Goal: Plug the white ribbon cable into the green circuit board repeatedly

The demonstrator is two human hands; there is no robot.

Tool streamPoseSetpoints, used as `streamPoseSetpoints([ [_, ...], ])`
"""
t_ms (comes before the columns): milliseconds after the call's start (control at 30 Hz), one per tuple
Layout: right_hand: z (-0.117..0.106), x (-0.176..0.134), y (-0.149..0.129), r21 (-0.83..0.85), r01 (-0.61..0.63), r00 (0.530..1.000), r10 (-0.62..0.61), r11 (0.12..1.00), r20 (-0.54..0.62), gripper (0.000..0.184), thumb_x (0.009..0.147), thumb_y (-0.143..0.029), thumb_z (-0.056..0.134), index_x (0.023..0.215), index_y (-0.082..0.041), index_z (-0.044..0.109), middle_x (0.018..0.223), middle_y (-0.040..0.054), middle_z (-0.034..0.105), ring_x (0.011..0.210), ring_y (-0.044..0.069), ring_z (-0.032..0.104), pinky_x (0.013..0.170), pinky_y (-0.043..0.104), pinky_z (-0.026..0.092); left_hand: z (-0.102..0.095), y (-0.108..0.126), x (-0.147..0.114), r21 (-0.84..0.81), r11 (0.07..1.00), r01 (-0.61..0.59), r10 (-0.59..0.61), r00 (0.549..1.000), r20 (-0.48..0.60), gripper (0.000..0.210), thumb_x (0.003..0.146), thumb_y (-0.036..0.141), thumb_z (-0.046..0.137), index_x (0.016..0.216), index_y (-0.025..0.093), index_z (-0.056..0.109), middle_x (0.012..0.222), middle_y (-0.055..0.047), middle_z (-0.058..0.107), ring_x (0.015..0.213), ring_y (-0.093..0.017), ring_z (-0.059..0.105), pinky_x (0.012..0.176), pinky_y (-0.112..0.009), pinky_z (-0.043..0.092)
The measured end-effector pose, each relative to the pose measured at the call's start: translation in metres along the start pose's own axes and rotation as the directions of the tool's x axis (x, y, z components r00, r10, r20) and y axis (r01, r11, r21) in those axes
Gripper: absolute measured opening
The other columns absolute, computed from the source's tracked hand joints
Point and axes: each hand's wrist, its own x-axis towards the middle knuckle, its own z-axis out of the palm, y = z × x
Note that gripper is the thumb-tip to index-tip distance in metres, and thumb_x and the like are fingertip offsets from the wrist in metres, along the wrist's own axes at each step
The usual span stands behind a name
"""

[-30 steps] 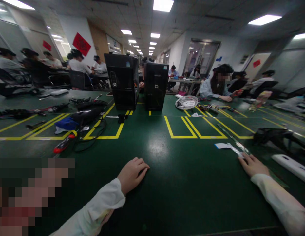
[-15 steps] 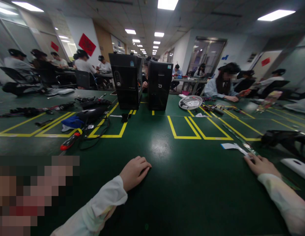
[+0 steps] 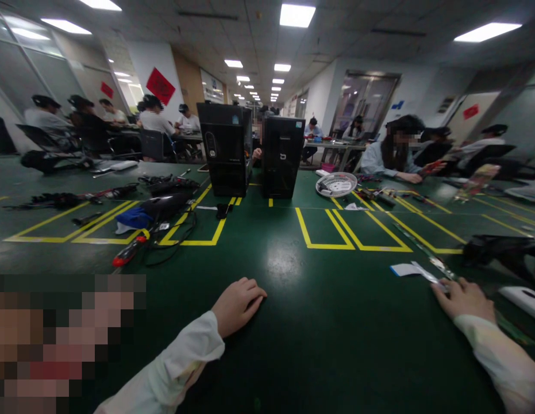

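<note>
My left hand (image 3: pixel 239 307) rests low on the green tabletop (image 3: pixel 327 339). It holds nothing; its fingers lie together on the surface, with the thumb a little apart. Further right, my right hand (image 3: pixel 465 300) has its thumb and fingers closed over a long, narrow circuit board strip (image 3: pixel 422 250). Part of the strip is hidden under the hand, and it runs out ahead toward the yellow tape lines. Beside the fingertips lies a white ribbon cable (image 3: pixel 405 269) with a blue end. A white device (image 3: pixel 523 302) lies just right of this hand.
Two black computer towers (image 3: pixel 228 149) (image 3: pixel 283 158) stand ahead. Leftward lie a red-and-black screwdriver (image 3: pixel 130 251), a blue cloth-like item (image 3: pixel 133 218) and tangled cables. A white round basket (image 3: pixel 336 184) is behind on the right, near a seated co-worker (image 3: pixel 400 150). A black object (image 3: pixel 504 253) lies rightmost.
The whole view has tipped up slightly and shifted, so things sit a little lower and further right. Both hands stay in place on the table.
</note>
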Motion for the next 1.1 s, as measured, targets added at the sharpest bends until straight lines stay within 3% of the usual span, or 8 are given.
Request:
streamPoseSetpoints([
  [133, -0.004, -0.013, -0.032, 0.105, 0.205, 0.976, -0.211, 0.973, 0.052, 0.051, 0.085, -0.036, 0.039, 0.121, -0.005, 0.058, 0.133, 0.0196, 0.050, 0.131, 0.035, 0.037, 0.106, 0.050, 0.034, 0.001, 0.002, 0.002, 0.009, 1.000, -0.002, 0.002, 1.000, -0.005, 0.025, 0.092, 0.023, 0.041, 0.103, 0.023, 0.063, 0.095, -0.003, 0.062, 0.088, -0.017, 0.054, 0.077, -0.031, 0.044],
  [233, -0.011, -0.038, -0.079, 0.222, 0.439, 0.891, -0.453, 0.871, 0.013, 0.051, 0.088, -0.040, 0.038, 0.127, -0.012, 0.054, 0.135, 0.0121, 0.051, 0.131, 0.028, 0.039, 0.109, 0.046, 0.033, 0.001, 0.002, 0.002, 0.014, 1.000, 0.021, -0.021, 1.000, -0.018, 0.025, 0.092, 0.024, 0.041, 0.101, 0.023, 0.064, 0.093, -0.003, 0.063, 0.088, -0.017, 0.055, 0.076, -0.030, 0.044],
  [333, -0.031, -0.080, -0.143, 0.363, 0.671, 0.711, -0.700, 0.646, -0.069, 0.051, 0.093, -0.044, 0.033, 0.132, -0.016, 0.050, 0.139, 0.0117, 0.046, 0.134, 0.027, 0.034, 0.110, 0.050, 0.030, 0.003, 0.000, 0.003, 0.018, 0.996, 0.090, -0.089, 0.994, -0.059, 0.026, 0.093, 0.025, 0.039, 0.099, 0.023, 0.064, 0.093, -0.003, 0.063, 0.087, -0.017, 0.056, 0.076, -0.030, 0.044],
  [433, -0.061, -0.128, -0.206, 0.464, 0.796, 0.480, -0.872, 0.388, -0.094, 0.047, 0.095, -0.041, 0.034, 0.137, -0.023, 0.044, 0.144, 0.0079, 0.041, 0.137, 0.023, 0.028, 0.112, 0.051, 0.024, 0.004, -0.005, 0.004, 0.024, 0.982, 0.187, -0.183, 0.976, -0.119, 0.027, 0.094, 0.026, 0.036, 0.096, 0.022, 0.063, 0.093, -0.003, 0.063, 0.088, -0.017, 0.057, 0.077, -0.031, 0.044],
  [500, -0.081, -0.155, -0.240, 0.531, 0.816, 0.318, -0.945, 0.230, -0.080, 0.048, 0.095, -0.041, 0.035, 0.140, -0.024, 0.040, 0.146, 0.0070, 0.037, 0.139, 0.022, 0.023, 0.113, 0.050, 0.021, 0.005, -0.010, 0.004, 0.030, 0.971, 0.237, -0.230, 0.962, -0.149, 0.027, 0.094, 0.026, 0.035, 0.094, 0.022, 0.062, 0.093, -0.003, 0.064, 0.089, -0.018, 0.057, 0.078, -0.031, 0.044],
  [667, -0.106, -0.194, -0.292, 0.642, 0.767, 0.072, -0.993, -0.002, -0.089, 0.052, 0.092, -0.046, 0.041, 0.139, -0.024, 0.040, 0.148, 0.0045, 0.034, 0.140, 0.023, 0.019, 0.115, 0.049, 0.013, 0.002, -0.024, 0.004, 0.046, 0.947, 0.317, -0.304, 0.934, -0.191, 0.028, 0.093, 0.026, 0.035, 0.094, 0.021, 0.063, 0.094, -0.004, 0.065, 0.091, -0.018, 0.059, 0.082, -0.032, 0.044],
  [767, -0.107, -0.199, -0.303, 0.668, 0.743, 0.029, -0.996, -0.038, -0.088, 0.055, 0.092, -0.047, 0.041, 0.142, -0.025, 0.036, 0.150, 0.0048, 0.032, 0.141, 0.023, 0.017, 0.115, 0.049, 0.010, 0.000, -0.030, 0.004, 0.055, 0.935, 0.350, -0.333, 0.921, -0.203, 0.027, 0.093, 0.026, 0.036, 0.094, 0.022, 0.063, 0.094, -0.004, 0.065, 0.091, -0.018, 0.059, 0.083, -0.032, 0.045],
  [1100, -0.103, -0.198, -0.299, 0.679, 0.733, 0.053, -0.995, -0.023, -0.090, 0.055, 0.093, -0.048, 0.038, 0.143, -0.024, 0.035, 0.151, 0.0047, 0.028, 0.140, 0.022, 0.017, 0.115, 0.047, 0.011, 0.000, -0.029, 0.005, 0.076, 0.940, 0.331, -0.314, 0.933, -0.176, 0.027, 0.092, 0.025, 0.037, 0.099, 0.020, 0.062, 0.096, -0.005, 0.065, 0.093, -0.019, 0.060, 0.084, -0.032, 0.044],
])
